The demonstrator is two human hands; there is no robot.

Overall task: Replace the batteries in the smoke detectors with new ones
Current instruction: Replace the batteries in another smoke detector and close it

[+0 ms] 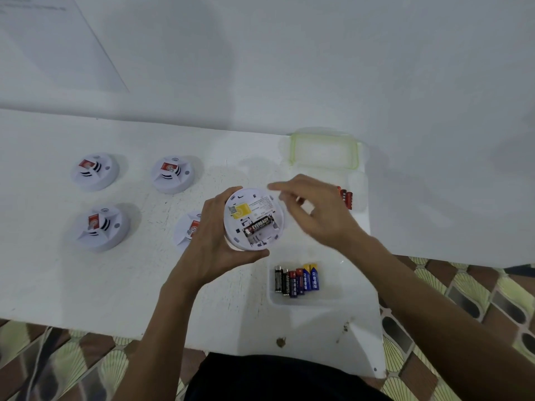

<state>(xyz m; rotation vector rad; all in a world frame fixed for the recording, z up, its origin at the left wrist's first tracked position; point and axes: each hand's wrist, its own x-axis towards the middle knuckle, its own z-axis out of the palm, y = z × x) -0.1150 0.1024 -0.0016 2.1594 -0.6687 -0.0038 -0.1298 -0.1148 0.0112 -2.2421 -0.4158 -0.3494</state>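
My left hand point(215, 241) grips a white smoke detector point(254, 218) turned back side up above the table. Its battery bay is uncovered and one black battery point(258, 225) lies in it; the slot beside it looks empty. My right hand point(311, 211) hovers blurred just right of the detector, fingers loosely spread, nothing visibly in them. A clear tray point(301, 298) near the table's front holds several batteries point(296, 279), black, red and blue. Red batteries point(346, 198) lie behind my right hand.
Three more smoke detectors point(95, 171) point(172, 174) point(100, 228) sit face up on the white table point(86, 285); a fourth point(189, 230) is partly hidden by my left hand. A green-rimmed clear lid point(324, 151) leans at the back. Patterned floor lies beyond the table's edges.
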